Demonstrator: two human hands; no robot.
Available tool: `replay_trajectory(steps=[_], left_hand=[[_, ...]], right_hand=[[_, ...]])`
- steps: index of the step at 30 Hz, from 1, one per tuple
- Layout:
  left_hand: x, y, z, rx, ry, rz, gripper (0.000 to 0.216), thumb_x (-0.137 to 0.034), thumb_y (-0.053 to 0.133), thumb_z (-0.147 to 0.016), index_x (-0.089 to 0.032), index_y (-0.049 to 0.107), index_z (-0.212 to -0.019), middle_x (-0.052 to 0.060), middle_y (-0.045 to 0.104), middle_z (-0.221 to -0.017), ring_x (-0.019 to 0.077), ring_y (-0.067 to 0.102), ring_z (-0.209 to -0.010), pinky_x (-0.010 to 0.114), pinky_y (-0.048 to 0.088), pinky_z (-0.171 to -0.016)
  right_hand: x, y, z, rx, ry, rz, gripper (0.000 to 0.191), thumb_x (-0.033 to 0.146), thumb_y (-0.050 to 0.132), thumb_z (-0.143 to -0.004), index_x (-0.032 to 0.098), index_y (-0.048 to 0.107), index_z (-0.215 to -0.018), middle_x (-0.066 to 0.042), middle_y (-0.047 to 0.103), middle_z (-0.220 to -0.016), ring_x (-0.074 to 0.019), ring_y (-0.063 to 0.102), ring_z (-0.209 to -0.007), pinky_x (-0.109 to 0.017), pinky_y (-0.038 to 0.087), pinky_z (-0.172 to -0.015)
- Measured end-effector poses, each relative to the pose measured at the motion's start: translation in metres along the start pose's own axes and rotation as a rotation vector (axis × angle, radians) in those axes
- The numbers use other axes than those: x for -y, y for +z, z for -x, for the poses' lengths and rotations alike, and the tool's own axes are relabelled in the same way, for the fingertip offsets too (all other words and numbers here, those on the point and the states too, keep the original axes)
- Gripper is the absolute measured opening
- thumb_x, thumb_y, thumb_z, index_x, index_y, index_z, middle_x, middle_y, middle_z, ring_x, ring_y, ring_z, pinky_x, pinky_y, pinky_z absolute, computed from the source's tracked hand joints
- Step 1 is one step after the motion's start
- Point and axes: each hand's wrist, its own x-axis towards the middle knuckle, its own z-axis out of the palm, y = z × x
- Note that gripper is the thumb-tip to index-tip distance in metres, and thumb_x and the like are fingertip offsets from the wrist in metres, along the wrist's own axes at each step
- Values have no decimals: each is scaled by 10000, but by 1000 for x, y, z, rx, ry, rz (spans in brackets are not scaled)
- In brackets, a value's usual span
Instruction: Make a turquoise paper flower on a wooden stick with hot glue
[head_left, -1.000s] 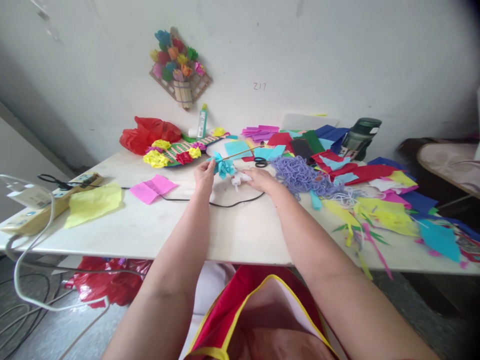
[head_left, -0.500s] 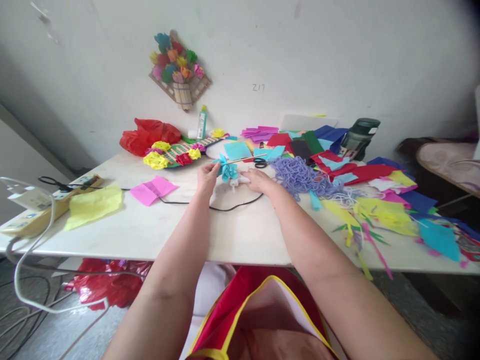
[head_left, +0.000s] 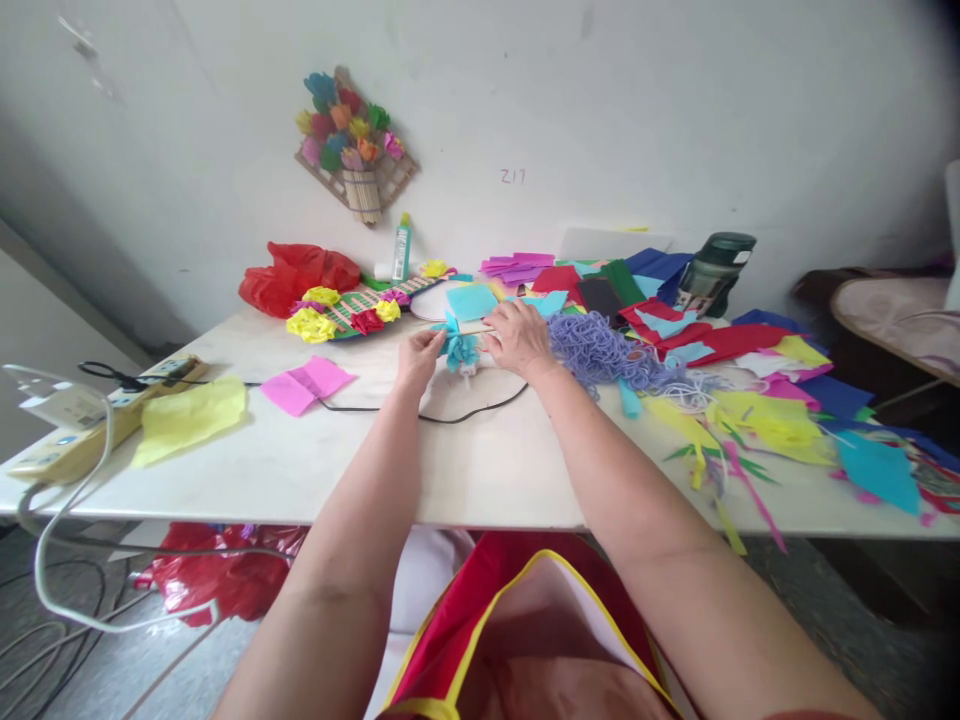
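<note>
A thin wooden stick (head_left: 472, 329) runs level between my hands, with light-blue crepe paper (head_left: 452, 328) at its left end. My left hand (head_left: 421, 358) pinches that paper end. The fingers of my right hand (head_left: 519, 338) are closed on the stick's right part. Right below the stick is a crumpled blue paper flower (head_left: 463, 352); whether it is joined to the stick I cannot tell. Under the flower a small white nozzle-like piece (head_left: 468, 371) shows, mostly hidden. A flat blue paper square (head_left: 472, 302) lies just beyond my hands.
Purple yarn (head_left: 600, 350) and coloured paper scraps (head_left: 720, 345) cover the right side, near a dark bottle (head_left: 716, 272). At left lie a pink sheet (head_left: 307, 385), a yellow sheet (head_left: 193, 418) and a power strip (head_left: 112, 430). A decorated green board (head_left: 349, 312) stands behind. A black cable (head_left: 472, 413) crosses the table.
My right hand has let go of the white piece below the flower and moved up onto the stick. My left hand still pinches the blue paper end.
</note>
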Motion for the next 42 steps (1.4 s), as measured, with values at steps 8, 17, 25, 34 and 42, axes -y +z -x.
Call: replay_trajectory(steps=[8,17,25,34,42], left_hand=[[-5,1,7,155,35,30,442,-554,833,-586,-142,708,-688,11,632,-613,111,517,-586,249,405,-602],[-6,0,9,264,-1,32,443,-544,844,-589,-138,721,-716,13,656,-624,115,553,-589,254,439,-625],[-8,0,11,282,-46,8,509,-615,841,-546,-148,724,-709,22,669,-635,131,570,-601,266,456,-635],[-17,1,17,317,-174,88,471,-361,910,-495,-163,718,-877,23,699,-773,132,614,-623,267,468,-606],[-15,4,16,283,-114,46,471,-189,865,-438,-150,643,-851,-8,656,-706,123,590,-620,254,473,-604]], right_hand=[[-1,4,-2,138,-76,-75,357,283,532,-926,164,674,-1231,-132,702,-1164,-287,569,-1093,-397,384,-945],[0,7,-3,224,55,-219,357,317,567,-928,222,635,-1266,-43,768,-980,-214,688,-898,-286,443,-747],[-8,22,-6,175,39,-345,250,274,606,-891,263,756,-1091,-25,776,-1043,-170,695,-938,-247,468,-796],[-8,22,-8,132,35,-362,250,232,594,-891,259,777,-1059,-29,777,-1070,-174,697,-987,-257,481,-821],[-2,15,-8,162,39,-342,249,234,601,-894,246,772,-1074,-31,771,-1099,-177,695,-1012,-252,475,-828]])
